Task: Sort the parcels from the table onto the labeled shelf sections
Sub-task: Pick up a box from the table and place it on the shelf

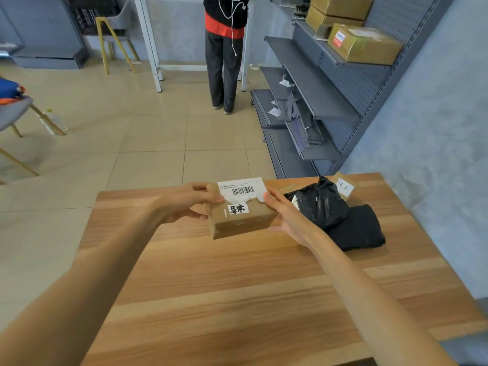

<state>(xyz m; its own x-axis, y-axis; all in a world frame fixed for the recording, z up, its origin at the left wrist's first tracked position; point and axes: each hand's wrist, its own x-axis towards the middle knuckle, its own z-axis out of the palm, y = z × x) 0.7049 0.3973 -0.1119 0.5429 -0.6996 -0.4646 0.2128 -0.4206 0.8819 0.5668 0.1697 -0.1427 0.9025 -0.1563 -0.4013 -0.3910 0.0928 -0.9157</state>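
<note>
Cardboard parcel held above table near far edge, gripped at both ends: left hand curled round left end, right hand clasping right end, thumb on top. Handwritten label faced upward, apparently being read; shelf section judged not yet chosen. Three boxes already seen on upper shelf at right; lower sections hold only scraps. Left on table: black bag, dark flat parcel, small labeled box behind bag. Task judged partway, several parcels remaining.
</note>
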